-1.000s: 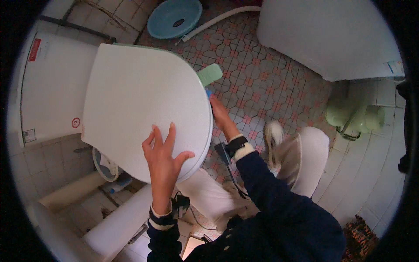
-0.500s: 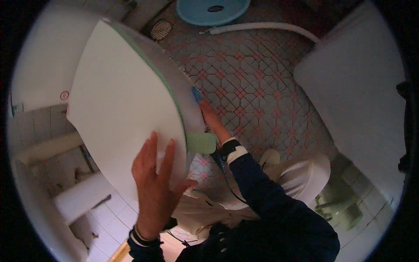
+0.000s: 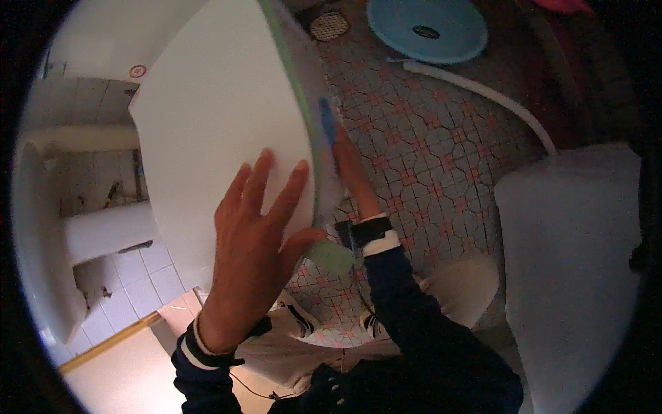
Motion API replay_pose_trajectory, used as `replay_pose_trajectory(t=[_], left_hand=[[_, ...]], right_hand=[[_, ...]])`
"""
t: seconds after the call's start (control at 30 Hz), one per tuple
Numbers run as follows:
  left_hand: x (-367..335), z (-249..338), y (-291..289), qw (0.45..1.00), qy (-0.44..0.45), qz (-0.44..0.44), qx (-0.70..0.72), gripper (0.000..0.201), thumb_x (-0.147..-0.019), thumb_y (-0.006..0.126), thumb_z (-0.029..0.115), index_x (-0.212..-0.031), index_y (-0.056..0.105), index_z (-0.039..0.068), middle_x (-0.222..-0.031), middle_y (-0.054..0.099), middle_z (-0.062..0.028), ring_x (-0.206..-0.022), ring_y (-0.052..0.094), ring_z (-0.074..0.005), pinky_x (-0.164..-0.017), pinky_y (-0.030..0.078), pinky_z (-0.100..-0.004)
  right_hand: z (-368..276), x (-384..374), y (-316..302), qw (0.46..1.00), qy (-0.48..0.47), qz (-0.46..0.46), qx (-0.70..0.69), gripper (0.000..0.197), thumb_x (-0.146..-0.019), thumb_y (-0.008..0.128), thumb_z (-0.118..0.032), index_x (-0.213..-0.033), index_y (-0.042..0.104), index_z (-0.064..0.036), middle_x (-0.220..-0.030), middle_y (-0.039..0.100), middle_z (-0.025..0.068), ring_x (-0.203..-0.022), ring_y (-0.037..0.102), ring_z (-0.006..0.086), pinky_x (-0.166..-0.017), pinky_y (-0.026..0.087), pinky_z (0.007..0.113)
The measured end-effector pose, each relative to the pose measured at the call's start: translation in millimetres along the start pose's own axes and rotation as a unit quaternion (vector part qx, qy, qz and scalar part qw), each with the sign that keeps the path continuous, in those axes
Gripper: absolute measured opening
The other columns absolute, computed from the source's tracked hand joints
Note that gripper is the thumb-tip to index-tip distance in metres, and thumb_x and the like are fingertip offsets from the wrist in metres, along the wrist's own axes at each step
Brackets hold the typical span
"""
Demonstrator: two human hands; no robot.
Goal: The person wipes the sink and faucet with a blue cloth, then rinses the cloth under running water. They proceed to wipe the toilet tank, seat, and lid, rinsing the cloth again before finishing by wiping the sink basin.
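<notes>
A large white panel with a green edge strip (image 3: 292, 86) forms the top of a box-like appliance (image 3: 214, 117). My left hand (image 3: 252, 228) lies on this white top, fingers spread, thumb near the green edge. Along the appliance's greyish side, my right hand (image 3: 353, 165) presses a small blue cloth-like piece (image 3: 327, 123). Its fingers are partly hidden and a little blurred. A pale green flat tab (image 3: 329, 257) sticks out at the near corner, between my two wrists.
A light blue basin (image 3: 427, 31) and a white hose (image 3: 483, 90) lie on the patterned tile floor (image 3: 420, 159), near a round drain grate (image 3: 329, 26). A grey-white bulky surface (image 3: 569, 276) stands at the right. White sanitary fixtures (image 3: 107, 231) are at the left.
The view has shifted, so basin and hose appear farther right and my shoes now show. My right hand and the blue piece have slid farther along the side, away from the green tab.
</notes>
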State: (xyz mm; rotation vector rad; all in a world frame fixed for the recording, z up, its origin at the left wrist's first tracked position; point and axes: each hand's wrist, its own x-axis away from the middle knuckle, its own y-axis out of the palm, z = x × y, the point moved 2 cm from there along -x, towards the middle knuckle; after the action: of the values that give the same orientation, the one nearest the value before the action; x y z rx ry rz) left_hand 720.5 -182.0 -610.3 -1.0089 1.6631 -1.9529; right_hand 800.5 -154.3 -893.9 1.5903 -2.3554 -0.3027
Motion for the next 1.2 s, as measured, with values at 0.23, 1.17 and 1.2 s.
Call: replay_pose_trajectory(t=[0.23, 1.17, 1.2], left_hand=[[-6, -3, 2, 0.999, 0.015, 0.044, 0.026, 0.075, -0.069, 0.072, 0.02, -0.135, 0.036, 0.019, -0.14, 0.03, -0.0185, -0.126, 0.03, -0.0412, -0.101, 0.03, -0.0476], [-19, -9, -12, 0.998, 0.001, -0.061, 0.012, 0.09, -0.054, 0.075, 0.045, -0.133, 0.039, 0.018, -0.141, 0.024, -0.022, -0.128, 0.029, -0.0408, -0.095, 0.04, -0.0442], [-20, -10, -12, 0.998, 0.0, -0.063, 0.008, 0.09, -0.054, 0.074, 0.046, -0.132, 0.04, 0.018, -0.141, 0.025, -0.0219, -0.127, 0.029, -0.0411, -0.095, 0.04, -0.0442]], right_hand=[[-6, 15, -8, 0.964, 0.237, 0.021, -0.122, 0.061, -0.09, 0.036, -0.045, -0.14, 0.026, -0.0104, -0.141, 0.03, 0.0099, -0.128, 0.028, 0.0243, -0.104, 0.022, 0.036], [6, -183, -7, 0.981, -0.087, -0.168, 0.037, 0.063, -0.093, 0.035, -0.043, -0.143, 0.013, -0.0106, -0.147, 0.016, 0.0121, -0.135, 0.014, 0.0251, -0.108, 0.015, 0.036], [29, -190, -11, 0.987, -0.043, -0.157, 0.009, 0.065, -0.093, 0.035, -0.044, -0.143, 0.012, -0.0109, -0.147, 0.016, 0.0123, -0.135, 0.014, 0.0252, -0.108, 0.014, 0.036]])
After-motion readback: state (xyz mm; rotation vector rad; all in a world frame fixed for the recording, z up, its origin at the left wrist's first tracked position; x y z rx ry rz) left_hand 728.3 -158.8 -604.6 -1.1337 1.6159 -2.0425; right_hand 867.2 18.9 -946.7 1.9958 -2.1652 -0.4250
